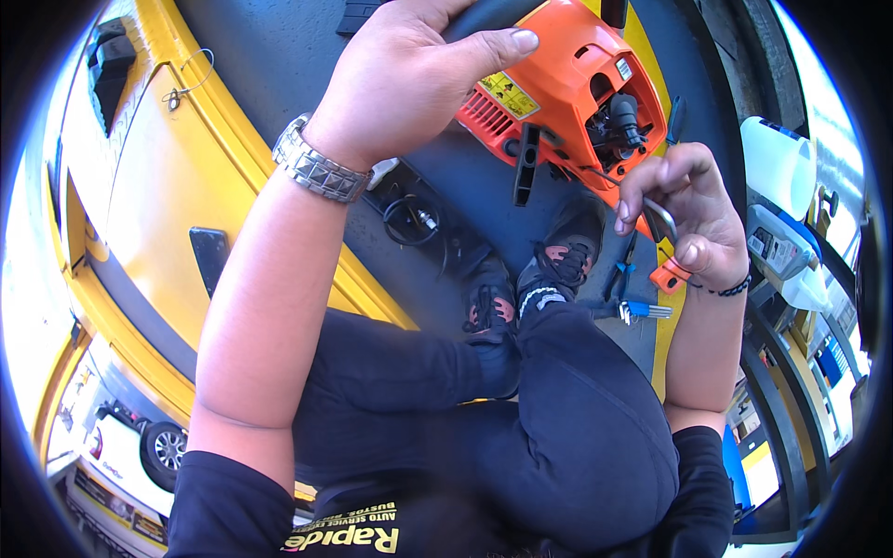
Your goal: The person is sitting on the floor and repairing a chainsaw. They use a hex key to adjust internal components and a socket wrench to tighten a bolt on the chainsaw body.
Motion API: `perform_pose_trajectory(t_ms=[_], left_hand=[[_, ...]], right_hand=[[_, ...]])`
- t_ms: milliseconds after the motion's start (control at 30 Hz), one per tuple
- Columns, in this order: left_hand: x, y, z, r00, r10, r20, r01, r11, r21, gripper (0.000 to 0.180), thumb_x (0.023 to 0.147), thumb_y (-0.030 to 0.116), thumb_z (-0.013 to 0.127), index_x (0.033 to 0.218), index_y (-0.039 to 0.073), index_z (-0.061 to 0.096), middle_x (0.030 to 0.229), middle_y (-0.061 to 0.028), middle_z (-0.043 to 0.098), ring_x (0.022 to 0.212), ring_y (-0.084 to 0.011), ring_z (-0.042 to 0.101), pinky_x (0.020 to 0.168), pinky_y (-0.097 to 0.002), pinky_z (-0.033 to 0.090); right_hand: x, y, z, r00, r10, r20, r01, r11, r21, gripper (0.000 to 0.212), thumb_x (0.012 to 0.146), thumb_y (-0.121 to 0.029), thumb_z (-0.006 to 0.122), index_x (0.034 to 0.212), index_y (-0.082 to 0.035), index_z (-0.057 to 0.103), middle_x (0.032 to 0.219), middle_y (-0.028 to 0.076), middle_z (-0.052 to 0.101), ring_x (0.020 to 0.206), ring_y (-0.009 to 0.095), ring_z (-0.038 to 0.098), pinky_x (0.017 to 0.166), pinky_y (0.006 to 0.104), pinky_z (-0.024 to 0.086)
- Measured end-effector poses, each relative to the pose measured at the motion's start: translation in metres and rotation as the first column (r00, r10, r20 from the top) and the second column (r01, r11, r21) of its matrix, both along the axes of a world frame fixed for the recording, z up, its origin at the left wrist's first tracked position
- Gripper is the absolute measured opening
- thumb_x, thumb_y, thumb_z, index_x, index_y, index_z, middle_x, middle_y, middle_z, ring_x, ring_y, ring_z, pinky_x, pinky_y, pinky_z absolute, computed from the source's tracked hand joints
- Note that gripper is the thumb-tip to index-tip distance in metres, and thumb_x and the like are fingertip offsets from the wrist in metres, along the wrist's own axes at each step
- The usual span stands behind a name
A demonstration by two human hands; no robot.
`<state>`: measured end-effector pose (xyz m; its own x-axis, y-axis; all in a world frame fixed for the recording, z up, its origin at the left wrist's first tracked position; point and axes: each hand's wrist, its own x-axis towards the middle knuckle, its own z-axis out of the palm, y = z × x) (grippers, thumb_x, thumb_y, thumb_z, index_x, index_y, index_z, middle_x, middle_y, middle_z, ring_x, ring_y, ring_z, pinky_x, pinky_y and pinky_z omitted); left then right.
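Observation:
An orange chainsaw body (558,60) is held up at the top of the view, with a yellow label on its side. My left hand (419,79) is closed round its black handle (493,17), the thumb lying along the top; the other fingers are mostly hidden. On the saw's right side, an opening shows a black rubber elbow (621,121). My right hand (693,209) pinches a bent metal hex key (662,219), whose thin end reaches to the lower edge of the orange housing; its tip is hard to see.
Below my right hand lie a small orange part (668,276), blue-handled pliers (618,277) and a blue hex key set (644,310). A coiled black cable (407,221) lies left of my shoes. A dark phone (208,253) rests on the yellow surface. Translucent containers (779,167) stand right.

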<state>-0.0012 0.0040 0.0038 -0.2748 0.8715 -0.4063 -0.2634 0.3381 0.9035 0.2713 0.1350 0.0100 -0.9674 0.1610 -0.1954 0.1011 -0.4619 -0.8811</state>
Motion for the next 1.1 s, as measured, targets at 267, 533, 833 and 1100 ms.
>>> perform_pose_trajectory(t_ms=[267, 533, 833, 1100], left_hand=[[0.006, 0.001, 0.007, 0.995, 0.073, 0.067, -0.075, 0.997, 0.030, 0.032, 0.096, 0.021, 0.072, 0.114, -0.004, 0.064, 0.081, 0.0057, 0.056, 0.069, -0.0020, 0.048, 0.059, -0.0178, 0.040], [0.000, -0.003, -0.006, 0.999, 0.050, -0.004, -0.050, 0.998, 0.022, 0.033, 0.094, 0.021, 0.074, 0.115, -0.003, 0.064, 0.076, 0.0050, 0.056, 0.061, -0.0023, 0.046, 0.054, -0.0182, 0.035], [0.001, -0.003, 0.000, 0.998, 0.055, -0.040, -0.056, 0.998, -0.037, 0.034, 0.094, 0.023, 0.074, 0.116, -0.001, 0.065, 0.073, 0.0057, 0.056, 0.057, -0.0023, 0.046, 0.051, -0.0182, 0.035], [-0.010, -0.016, -0.025, 0.992, 0.098, 0.074, -0.105, 0.990, 0.093, 0.033, 0.097, 0.027, 0.069, 0.117, 0.000, 0.065, 0.077, 0.0035, 0.060, 0.063, -0.0041, 0.051, 0.056, -0.0196, 0.040]], right_hand=[[-0.020, 0.041, -0.006, 0.861, 0.487, -0.146, -0.457, 0.867, 0.200, 0.058, 0.097, -0.036, 0.068, 0.132, 0.010, 0.058, 0.115, 0.017, 0.057, 0.105, 0.026, 0.058, 0.093, 0.0375, 0.048], [-0.038, 0.053, -0.005, 0.781, 0.607, -0.148, -0.579, 0.792, 0.194, 0.040, 0.095, -0.029, 0.072, 0.115, 0.003, 0.061, 0.110, 0.012, 0.058, 0.104, 0.021, 0.058, 0.090, 0.0341, 0.049], [-0.049, 0.031, -0.004, 0.862, 0.507, -0.007, -0.477, 0.814, 0.332, 0.037, 0.090, -0.034, 0.078, 0.104, -0.004, 0.062, 0.087, -0.002, 0.058, 0.078, 0.007, 0.055, 0.070, 0.0236, 0.047], [-0.036, 0.012, -0.012, 0.960, 0.255, -0.111, -0.197, 0.904, 0.380, 0.044, 0.085, -0.037, 0.082, 0.106, -0.002, 0.065, 0.094, 0.003, 0.062, 0.083, 0.014, 0.058, 0.072, 0.0261, 0.046]])
